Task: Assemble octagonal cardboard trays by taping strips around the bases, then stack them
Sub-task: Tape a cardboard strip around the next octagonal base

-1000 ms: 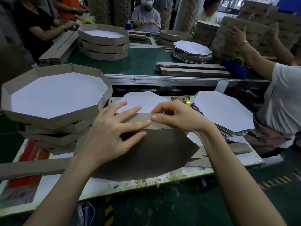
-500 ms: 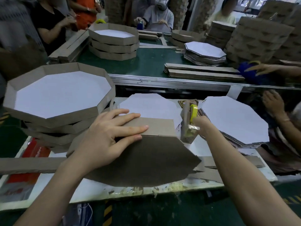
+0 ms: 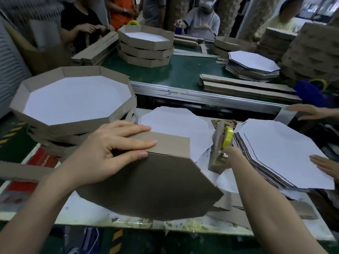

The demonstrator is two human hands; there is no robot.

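Observation:
A brown octagonal base [image 3: 156,187] stands tilted on the white bench in front of me. A cardboard strip [image 3: 168,145] runs along its upper edge. My left hand [image 3: 110,149] presses flat with straight fingers on the strip and base where they meet. My right hand [image 3: 229,158] grips a tape dispenser [image 3: 221,147] with a yellow roll, just right of the base. A stack of finished trays [image 3: 73,107] sits to the left. A pile of flat white octagons [image 3: 280,156] lies on the right.
Another person's hands [image 3: 324,164] touch the right pile. A loose white octagon [image 3: 176,123] lies behind the base. Beyond a metal rail, a green belt [image 3: 179,70] carries more trays, strips and octagons. Workers stand at the far side.
My right hand left the strip, reached right and took hold of the tape dispenser. My left hand stayed pressed on the strip. The view swung slightly right.

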